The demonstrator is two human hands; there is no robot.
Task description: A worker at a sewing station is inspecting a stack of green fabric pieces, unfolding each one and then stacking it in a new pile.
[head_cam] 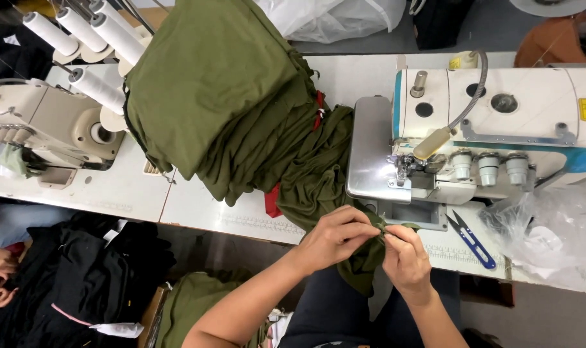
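You have blue thread snips (472, 240) lying at the bench's (196, 212) front edge, a crumpled clear plastic bag (551, 225) at its right end, and white thread cones (80, 38) at its back left corner.

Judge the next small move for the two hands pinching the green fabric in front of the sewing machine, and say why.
Probably slide the pinched edge of the green fabric up toward the presser foot. Left hand and right hand hold it together at the table edge, just short of the machine bed.
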